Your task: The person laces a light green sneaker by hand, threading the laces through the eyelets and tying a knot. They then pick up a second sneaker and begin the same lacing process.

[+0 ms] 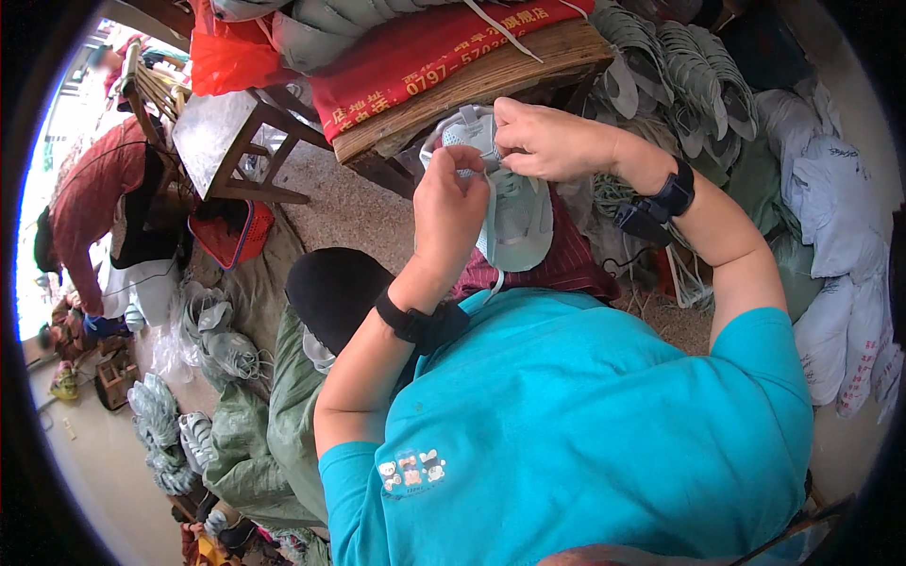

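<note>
A pale grey-green shoe upper (pixel 521 222) lies over my lap, its laced end toward the bench. My left hand (pixel 448 206) is closed in a pinch at the upper's left edge, near the eyelets. From the right, my right hand (pixel 552 141) reaches over the same end, thumb and fingers pressed together. What those right fingertips pinch is too small to make out. A thin white lace (pixel 497 280) hangs below the upper, against my turquoise shirt.
Ahead is a wooden bench (pixel 472 85) with a red cloth (pixel 406 75) and grey uppers (pixel 326 33) on it. More uppers (pixel 675 71) hang at the far right, beside white sacks (pixel 830 208). Left are a stool (pixel 209 132), a red basket (pixel 241 234) and a bending person (pixel 99 203).
</note>
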`<action>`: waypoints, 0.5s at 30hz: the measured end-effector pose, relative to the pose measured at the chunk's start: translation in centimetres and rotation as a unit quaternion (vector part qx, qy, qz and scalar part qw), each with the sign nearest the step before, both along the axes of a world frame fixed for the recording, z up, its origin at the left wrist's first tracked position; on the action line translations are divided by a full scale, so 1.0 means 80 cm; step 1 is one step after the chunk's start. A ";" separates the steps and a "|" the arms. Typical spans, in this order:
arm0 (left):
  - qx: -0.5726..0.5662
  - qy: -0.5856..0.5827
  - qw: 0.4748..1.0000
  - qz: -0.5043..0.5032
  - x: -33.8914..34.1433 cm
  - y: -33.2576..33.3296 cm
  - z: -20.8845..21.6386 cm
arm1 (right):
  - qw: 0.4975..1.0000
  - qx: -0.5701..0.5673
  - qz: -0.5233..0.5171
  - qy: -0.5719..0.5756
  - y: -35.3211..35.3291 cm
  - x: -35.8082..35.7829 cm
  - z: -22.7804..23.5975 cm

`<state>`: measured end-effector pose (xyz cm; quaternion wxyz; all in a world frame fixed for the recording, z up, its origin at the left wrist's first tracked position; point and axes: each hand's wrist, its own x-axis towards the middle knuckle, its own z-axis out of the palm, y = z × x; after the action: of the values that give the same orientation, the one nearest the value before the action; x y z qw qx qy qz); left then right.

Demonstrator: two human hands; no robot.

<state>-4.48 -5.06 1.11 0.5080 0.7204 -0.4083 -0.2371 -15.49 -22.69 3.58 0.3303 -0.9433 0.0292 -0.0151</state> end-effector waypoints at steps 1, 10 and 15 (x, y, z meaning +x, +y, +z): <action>-0.015 0.020 1.000 -0.007 0.002 0.004 -0.008 | 0.999 0.031 0.005 0.010 0.000 0.001 0.002; 0.028 -0.184 0.983 -0.009 0.013 0.024 -0.001 | 0.949 -0.189 -0.133 -0.213 0.010 -0.010 -0.002; 0.079 -0.191 0.976 -0.070 0.025 0.027 -0.007 | 0.927 -0.241 -0.229 -0.171 -0.030 -0.038 -0.025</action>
<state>-2.49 -2.90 0.56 0.3442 0.7597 -0.5275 -0.1617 -18.50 -25.05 1.58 0.0805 -0.9451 0.1834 -0.2581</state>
